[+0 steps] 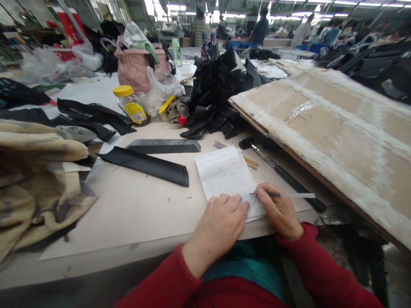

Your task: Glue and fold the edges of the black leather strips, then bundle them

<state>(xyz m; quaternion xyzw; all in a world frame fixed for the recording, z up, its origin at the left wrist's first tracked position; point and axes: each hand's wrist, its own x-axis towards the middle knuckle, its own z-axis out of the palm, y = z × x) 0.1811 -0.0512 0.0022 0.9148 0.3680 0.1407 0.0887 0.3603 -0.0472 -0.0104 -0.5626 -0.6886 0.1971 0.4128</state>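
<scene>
My left hand (218,224) lies with curled fingers on the near edge of a white written sheet (224,171) on the table. My right hand (279,209) is closed on a clear pen (289,195) that lies level, with its tip at the sheet's lower right corner. The two hands almost touch over a bit of clear plastic film between them. Both sleeves are red.
A black-handled hammer (279,171) lies right of the sheet. A big worn board (337,141) slopes at the right. Black strips (147,164) and a heap of black pieces (218,94) lie beyond. A yellow-capped jar (130,105), a pink bag (135,64) and tan fabric (35,184) are at the left. People stand far back.
</scene>
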